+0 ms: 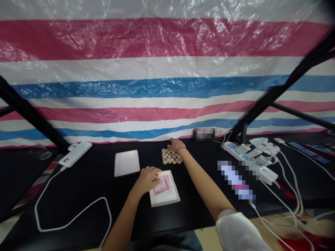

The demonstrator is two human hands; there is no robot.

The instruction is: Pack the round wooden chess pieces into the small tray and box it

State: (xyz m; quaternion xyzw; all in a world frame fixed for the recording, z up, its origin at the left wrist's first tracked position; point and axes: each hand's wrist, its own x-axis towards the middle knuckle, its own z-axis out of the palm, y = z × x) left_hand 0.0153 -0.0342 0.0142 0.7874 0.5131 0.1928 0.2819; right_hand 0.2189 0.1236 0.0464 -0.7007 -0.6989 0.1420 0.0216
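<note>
The left hand (146,177) grips thick, round marked discs (156,175) above the pink-printed, rectangular white tray (165,201). The matching disc cluster (169,160) lies at the tray's 12 o'clock, beside the right hand (177,144); its grip cannot be determined.

Free gap between shallow box (127,163) and pieces (169,160)

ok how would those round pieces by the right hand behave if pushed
The round pieces would probably slide together, being bunched on the table. Lying flat, they seem unlikely to roll, though their round rims might let a tipped one go. Clean disc shapes suggest they're stiff.
</note>
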